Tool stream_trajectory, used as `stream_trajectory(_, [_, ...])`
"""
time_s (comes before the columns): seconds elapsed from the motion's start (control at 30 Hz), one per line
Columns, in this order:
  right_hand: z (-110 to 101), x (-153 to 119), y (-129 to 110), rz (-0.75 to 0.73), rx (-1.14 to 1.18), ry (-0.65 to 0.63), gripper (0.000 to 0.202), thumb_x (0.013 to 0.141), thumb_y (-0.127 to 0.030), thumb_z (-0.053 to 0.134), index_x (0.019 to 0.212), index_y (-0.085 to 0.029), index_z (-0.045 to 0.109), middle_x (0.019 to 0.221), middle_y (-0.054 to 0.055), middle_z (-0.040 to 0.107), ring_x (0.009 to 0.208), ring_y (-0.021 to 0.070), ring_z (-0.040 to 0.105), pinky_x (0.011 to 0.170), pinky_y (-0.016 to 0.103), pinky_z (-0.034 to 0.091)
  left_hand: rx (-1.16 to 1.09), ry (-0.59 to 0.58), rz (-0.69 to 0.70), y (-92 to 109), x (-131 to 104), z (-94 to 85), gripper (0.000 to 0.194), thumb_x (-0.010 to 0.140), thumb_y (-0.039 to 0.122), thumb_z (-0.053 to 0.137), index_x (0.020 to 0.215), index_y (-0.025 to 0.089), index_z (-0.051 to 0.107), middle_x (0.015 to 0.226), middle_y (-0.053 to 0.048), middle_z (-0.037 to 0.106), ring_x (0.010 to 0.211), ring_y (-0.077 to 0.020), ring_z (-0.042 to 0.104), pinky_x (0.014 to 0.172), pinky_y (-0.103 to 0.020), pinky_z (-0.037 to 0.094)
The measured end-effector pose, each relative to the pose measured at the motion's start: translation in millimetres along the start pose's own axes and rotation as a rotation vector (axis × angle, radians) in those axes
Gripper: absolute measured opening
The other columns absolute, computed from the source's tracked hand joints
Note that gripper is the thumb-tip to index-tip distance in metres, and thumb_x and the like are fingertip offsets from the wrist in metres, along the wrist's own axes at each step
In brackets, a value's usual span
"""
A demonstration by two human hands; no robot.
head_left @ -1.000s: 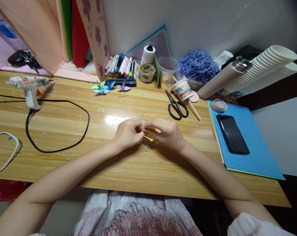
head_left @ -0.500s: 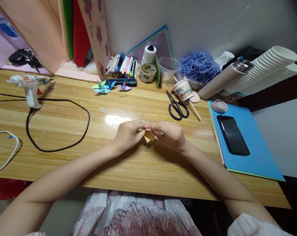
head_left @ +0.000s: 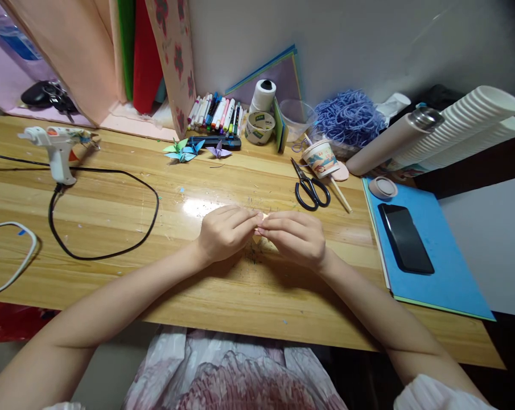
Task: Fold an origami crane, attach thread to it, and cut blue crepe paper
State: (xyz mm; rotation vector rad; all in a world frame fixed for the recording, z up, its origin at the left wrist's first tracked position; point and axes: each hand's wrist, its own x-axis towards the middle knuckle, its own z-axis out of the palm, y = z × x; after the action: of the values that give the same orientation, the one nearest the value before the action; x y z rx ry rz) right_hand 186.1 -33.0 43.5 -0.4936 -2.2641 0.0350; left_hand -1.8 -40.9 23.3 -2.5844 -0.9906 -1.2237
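Observation:
My left hand [head_left: 224,232] and my right hand [head_left: 297,237] meet at the middle of the wooden desk [head_left: 112,273]. Both pinch a small piece of pale yellow folded paper [head_left: 260,217], which pokes out only a little between the fingertips; the fingers cover the remainder. The hands rest low on the desk surface. Three small folded paper cranes [head_left: 188,151] in green, blue and purple lie farther back.
A glue gun [head_left: 56,145] with a looping black cord [head_left: 107,250] lies at the left. Black scissors [head_left: 310,188], a printed paper cup [head_left: 321,158], tape roll [head_left: 259,127], markers [head_left: 214,113] and purple yarn [head_left: 345,115] line the back. A phone [head_left: 406,237] rests on blue paper [head_left: 445,273] at right beside stacked white cups [head_left: 466,128].
My hands have closed over the yellow paper, so less of it shows than before. The view has shifted slightly; nothing else on the desk has moved.

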Motion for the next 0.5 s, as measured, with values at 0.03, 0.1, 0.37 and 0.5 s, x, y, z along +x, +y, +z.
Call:
stream_trajectory(0.03, [-1,0,0,-0.031,-0.031,0.0,0.014,0.082,-0.014,0.059,0.079,-0.024,0.067,0.082,0.001,0.073,0.081,0.016,0.067,0.068,0.029,0.058,-0.001,0.01,-0.02,0,0,0.1,0.019,0.083,0.018,0.051,0.095,0.021,0.066,0.095,-0.003,0.071,0.082,-0.0148,0.067,0.072,-0.026,0.049])
stream_trajectory(0.1, [-4,1,-1,-0.067,-0.076,-0.048,0.017,0.083,-0.015,0.057,0.075,-0.025,0.067,0.082,0.001,0.073,0.076,0.0153,0.068,0.066,0.028,0.059,0.019,0.018,-0.08,0,-1,0.8,0.025,0.083,0.02,0.051,0.104,0.019,0.064,0.102,-0.006,0.069,0.085,-0.0167,0.066,0.072,-0.027,0.049])
stream_trajectory(0.37, [-11,8,-6,-0.166,-0.128,-0.116,0.02,0.084,-0.013,0.054,0.072,-0.024,0.066,0.08,0.001,0.073,0.072,0.0143,0.068,0.061,0.025,0.058,0.181,-0.088,-0.09,4,-5,5.5,0.033,0.085,0.018,0.043,0.115,0.014,0.058,0.098,-0.01,0.07,0.074,-0.0177,0.066,0.062,-0.026,0.047])
stream_trajectory(0.5, [-9,4,-7,-0.206,-0.131,-0.043,0.015,0.082,-0.011,0.056,0.081,-0.022,0.066,0.083,0.002,0.072,0.075,0.0146,0.067,0.066,0.025,0.057,0.213,-0.087,-0.02,5,-7,6.8,0.026,0.085,0.02,0.044,0.103,0.012,0.062,0.088,-0.01,0.071,0.065,-0.0171,0.065,0.056,-0.026,0.044])
